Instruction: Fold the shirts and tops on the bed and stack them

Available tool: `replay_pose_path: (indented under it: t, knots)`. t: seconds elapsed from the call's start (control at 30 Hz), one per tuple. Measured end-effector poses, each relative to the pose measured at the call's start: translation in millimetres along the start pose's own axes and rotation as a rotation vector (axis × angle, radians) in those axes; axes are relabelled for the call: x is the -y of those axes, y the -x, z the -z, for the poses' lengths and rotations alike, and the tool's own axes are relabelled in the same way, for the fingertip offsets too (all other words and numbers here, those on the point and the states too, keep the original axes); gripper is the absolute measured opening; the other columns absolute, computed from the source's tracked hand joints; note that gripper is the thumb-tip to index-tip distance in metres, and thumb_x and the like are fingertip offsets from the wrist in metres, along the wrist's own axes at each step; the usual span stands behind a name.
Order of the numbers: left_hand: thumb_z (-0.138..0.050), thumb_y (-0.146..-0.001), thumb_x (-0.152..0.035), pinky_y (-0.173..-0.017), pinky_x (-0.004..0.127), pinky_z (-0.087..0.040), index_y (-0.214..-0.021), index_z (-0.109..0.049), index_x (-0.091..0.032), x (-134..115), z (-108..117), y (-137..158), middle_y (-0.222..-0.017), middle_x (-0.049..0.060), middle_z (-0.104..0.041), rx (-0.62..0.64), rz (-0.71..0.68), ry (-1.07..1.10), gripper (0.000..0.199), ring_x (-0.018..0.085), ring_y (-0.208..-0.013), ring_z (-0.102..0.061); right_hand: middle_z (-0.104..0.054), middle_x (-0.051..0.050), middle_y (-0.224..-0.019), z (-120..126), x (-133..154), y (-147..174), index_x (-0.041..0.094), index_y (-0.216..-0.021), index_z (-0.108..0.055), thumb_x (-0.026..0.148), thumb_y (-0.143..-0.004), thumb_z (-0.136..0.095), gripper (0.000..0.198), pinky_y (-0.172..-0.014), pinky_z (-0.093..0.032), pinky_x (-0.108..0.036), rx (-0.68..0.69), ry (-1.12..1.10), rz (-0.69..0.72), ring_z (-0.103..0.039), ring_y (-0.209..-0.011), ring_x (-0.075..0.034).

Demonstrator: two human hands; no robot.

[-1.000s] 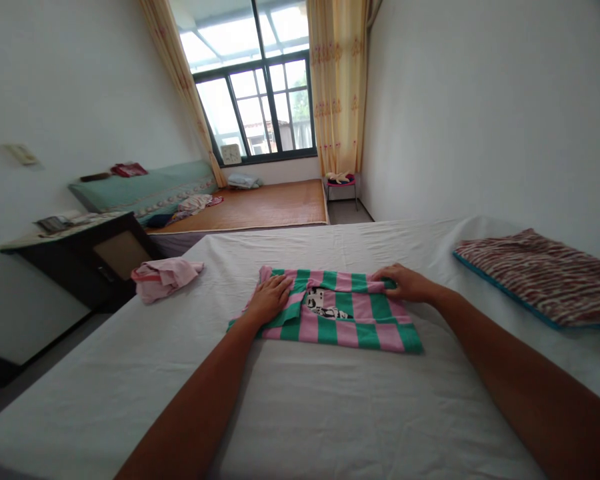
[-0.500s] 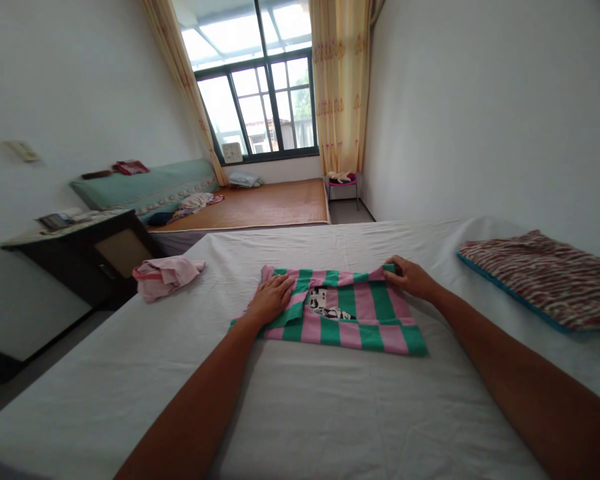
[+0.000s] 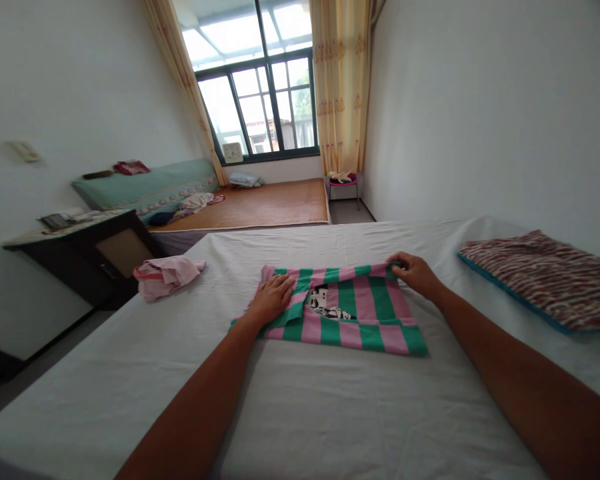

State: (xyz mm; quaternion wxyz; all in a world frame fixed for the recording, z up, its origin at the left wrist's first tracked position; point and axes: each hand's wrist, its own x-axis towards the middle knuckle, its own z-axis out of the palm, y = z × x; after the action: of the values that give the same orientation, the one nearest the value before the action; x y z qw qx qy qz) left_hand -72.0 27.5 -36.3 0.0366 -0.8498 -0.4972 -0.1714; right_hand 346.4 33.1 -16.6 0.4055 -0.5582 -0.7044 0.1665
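A pink and green striped garment (image 3: pixel 365 300), partly folded, lies on the white sheet (image 3: pixel 330 400) in front of me. A black and white print shows in its middle, between the folded edges. My left hand (image 3: pixel 274 298) rests flat on its left part, fingers stretched out. At the far right corner, my right hand (image 3: pixel 414 273) pinches the garment's edge between thumb and fingers, holding it slightly raised. The garment's full shape is hidden by the folds.
A crumpled pink cloth (image 3: pixel 167 277) lies to the left on the sheet. On the right is a brown and white patterned pillow (image 3: pixel 545 280) with a blue edge. Beyond stand a dark cabinet (image 3: pixel 100 257), a second bed (image 3: pixel 280 203) and a small stool (image 3: pixel 343 180).
My right hand has lifted the garment's far right corner a little and shifted slightly right. My left hand has stayed in place on the cloth.
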Motion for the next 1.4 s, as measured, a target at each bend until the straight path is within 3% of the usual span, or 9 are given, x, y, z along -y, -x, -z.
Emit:
replay_pose_path:
  t: [0.07, 0.23, 0.43, 0.7, 0.8, 0.93, 1.07, 1.2, 1.4]
  knots:
    - [-0.036, -0.097, -0.037, -0.113, 0.048, -0.032, -0.135, -0.051, -0.029, -1, 1, 0, -0.139, 0.003, -0.053, 0.001, -0.007, 0.002, 0.042, 0.023, -0.129, -0.046, -0.067, -0.002, -0.076, 9, 4, 0, 0.019, -0.085, -0.065, 0.031, -0.072, -0.054, 0.021, -0.064, -0.049, -0.028, 0.030, -0.154, -0.052, -0.061, -0.069, -0.017]
    - [-0.036, -0.097, -0.036, -0.113, 0.049, -0.032, -0.134, -0.052, -0.030, -1, 1, 0, -0.138, 0.003, -0.054, -0.009, -0.017, 0.010, 0.041, 0.022, -0.128, -0.047, -0.070, -0.004, -0.080, 19, 6, 7, 0.018, -0.084, -0.066, 0.039, -0.074, -0.057, 0.024, -0.068, -0.054, -0.032, 0.382, -0.371, -0.236, -0.064, -0.072, -0.018]
    - [-0.037, -0.097, -0.037, -0.112, 0.048, -0.034, -0.134, -0.052, -0.031, 0, 0, 0, -0.138, 0.003, -0.054, -0.006, -0.011, -0.001, 0.041, 0.023, -0.129, -0.047, -0.073, -0.006, -0.092, 11, -6, 7, 0.019, -0.093, -0.066, 0.024, -0.066, -0.057, 0.028, -0.079, -0.055, -0.035, 0.344, -0.447, -0.288, -0.068, -0.082, -0.020]
    - [-0.037, -0.097, -0.036, -0.113, 0.048, -0.032, -0.134, -0.051, -0.029, -2, 1, 0, -0.139, 0.003, -0.054, -0.002, -0.006, 0.005, 0.041, 0.023, -0.130, -0.046, -0.074, -0.002, -0.089, 4, -13, 1, 0.022, -0.091, -0.072, 0.019, -0.069, -0.053, 0.028, -0.080, -0.052, -0.034, 0.215, 0.076, 0.036, -0.068, -0.084, -0.022]
    - [-0.036, -0.097, -0.036, -0.112, 0.048, -0.033, -0.135, -0.051, -0.029, -2, 2, 0, -0.139, 0.003, -0.054, -0.001, -0.011, -0.002, 0.041, 0.022, -0.129, -0.046, -0.075, 0.000, -0.091, 8, -20, -1, 0.024, -0.087, -0.074, 0.014, -0.070, -0.050, 0.031, -0.082, -0.051, -0.033, 0.149, 0.242, 0.080, -0.068, -0.088, -0.022]
    - [-0.036, -0.097, -0.037, -0.112, 0.047, -0.033, -0.135, -0.051, -0.028, -1, 3, 0, -0.139, 0.004, -0.053, 0.014, -0.001, -0.010, 0.041, 0.023, -0.129, -0.046, -0.075, -0.001, -0.090, 13, -24, -4, 0.024, -0.085, -0.075, 0.008, -0.071, -0.046, 0.036, -0.083, -0.051, -0.034, 0.221, 0.367, 0.052, -0.068, -0.089, -0.022]
    - [-0.036, -0.097, -0.036, -0.111, 0.047, -0.034, -0.136, -0.051, -0.027, -4, 4, 0, -0.140, 0.005, -0.052, 0.032, 0.015, -0.029, 0.042, 0.023, -0.130, -0.046, -0.072, -0.008, -0.108, 6, -3, -4, 0.021, -0.102, -0.072, 0.014, -0.085, -0.043, 0.035, -0.095, -0.046, -0.042, 0.060, 0.466, 0.214, -0.062, -0.104, -0.026]
    - [-0.037, -0.097, -0.037, -0.111, 0.045, -0.035, -0.136, -0.050, -0.029, -7, 8, 2, -0.142, 0.004, -0.050, 0.059, 0.053, -0.062, 0.042, 0.023, -0.131, -0.045, -0.058, -0.006, -0.136, -20, 20, 8, 0.025, -0.129, -0.060, 0.041, -0.096, -0.037, 0.043, -0.106, -0.039, -0.044, 0.263, 0.456, 0.401, -0.049, -0.127, -0.025]
    - [-0.040, -0.094, -0.027, -0.109, 0.044, -0.036, -0.139, -0.046, -0.026, 2, 10, 7, -0.148, 0.008, -0.044, 0.052, 0.282, -0.117, 0.046, 0.025, -0.134, -0.041, -0.040, -0.002, -0.151, -40, -4, 18, 0.031, -0.145, -0.040, 0.058, -0.096, -0.022, 0.059, -0.112, -0.028, -0.049, 0.429, 0.556, 0.272, -0.033, -0.140, -0.026]
